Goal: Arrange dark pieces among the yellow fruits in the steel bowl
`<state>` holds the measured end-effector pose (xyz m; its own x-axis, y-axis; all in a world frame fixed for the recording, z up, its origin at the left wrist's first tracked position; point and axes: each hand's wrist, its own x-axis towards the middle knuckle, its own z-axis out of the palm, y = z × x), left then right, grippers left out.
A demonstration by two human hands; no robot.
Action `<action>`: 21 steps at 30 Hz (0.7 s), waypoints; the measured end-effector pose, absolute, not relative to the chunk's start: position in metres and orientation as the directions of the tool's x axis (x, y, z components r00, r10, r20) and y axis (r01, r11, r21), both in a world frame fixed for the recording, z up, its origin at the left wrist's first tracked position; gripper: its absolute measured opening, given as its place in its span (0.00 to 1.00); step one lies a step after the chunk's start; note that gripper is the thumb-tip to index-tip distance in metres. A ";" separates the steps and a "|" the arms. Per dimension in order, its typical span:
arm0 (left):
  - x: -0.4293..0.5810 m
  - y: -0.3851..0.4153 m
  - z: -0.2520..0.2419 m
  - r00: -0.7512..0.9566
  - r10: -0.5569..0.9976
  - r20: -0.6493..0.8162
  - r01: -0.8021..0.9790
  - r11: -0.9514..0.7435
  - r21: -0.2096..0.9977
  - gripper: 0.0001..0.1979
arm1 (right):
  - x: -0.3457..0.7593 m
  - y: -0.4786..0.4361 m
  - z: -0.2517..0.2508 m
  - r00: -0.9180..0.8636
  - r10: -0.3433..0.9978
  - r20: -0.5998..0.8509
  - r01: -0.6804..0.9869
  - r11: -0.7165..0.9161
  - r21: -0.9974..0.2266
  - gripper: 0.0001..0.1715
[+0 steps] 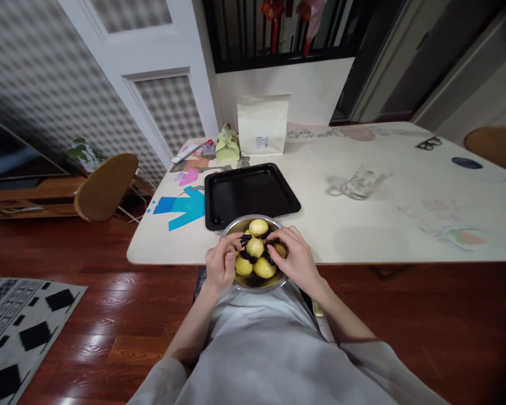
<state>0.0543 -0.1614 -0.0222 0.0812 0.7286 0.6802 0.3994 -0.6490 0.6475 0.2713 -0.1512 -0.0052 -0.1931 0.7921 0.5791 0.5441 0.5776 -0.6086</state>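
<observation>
A metal bowl (259,288) sits at the front edge of the table, close against my body. Several smooth yellow round pieces (255,247), of a kind I cannot make out, lie in it with small black elongated pieces (253,259) among them. My left hand (221,261) is over the bowl's left side, its thumb and fingers closed around a black elongated piece (245,237). On the opposite side, my right hand (293,253) reaches in with its fingertips pinched together at another dark piece, mostly covered by the fingers.
Just behind the bowl lies a black baking tray (248,188). A white paper bag (263,124) and a crumpled green packet (227,144) stand farther back. To the right are a glass jug (360,183) and glasses (429,143). A chair (105,188) stands left.
</observation>
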 end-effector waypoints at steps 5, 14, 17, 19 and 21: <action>0.055 -0.161 -0.022 0.101 0.727 0.680 0.401 -0.655 0.641 0.21 | 0.269 -0.146 -0.007 -0.161 0.801 0.577 0.523 0.565 -0.638 0.06; 0.055 -0.160 -0.024 0.108 0.724 0.681 0.386 -0.662 0.643 0.20 | 0.265 -0.140 -0.007 -0.264 0.748 0.609 0.516 0.643 -0.566 0.10; 0.055 -0.160 -0.023 0.103 0.718 0.688 0.387 -0.666 0.637 0.20 | 0.267 -0.139 -0.009 -0.291 0.748 0.596 0.535 0.644 -0.547 0.11; 0.055 -0.159 -0.022 0.099 0.714 0.693 0.392 -0.668 0.632 0.20 | 0.269 -0.140 -0.008 -0.279 0.741 0.610 0.536 0.648 -0.541 0.11; 0.056 -0.160 -0.022 0.093 0.714 0.694 0.401 -0.665 0.630 0.20 | 0.270 -0.143 -0.005 -0.258 0.728 0.635 0.532 0.656 -0.535 0.11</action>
<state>0.0558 -0.1596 -0.0223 0.0926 0.7138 0.6942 0.4010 -0.6649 0.6302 0.2697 -0.1426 -0.0048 -0.2581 0.7279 0.6353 0.5325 0.6558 -0.5351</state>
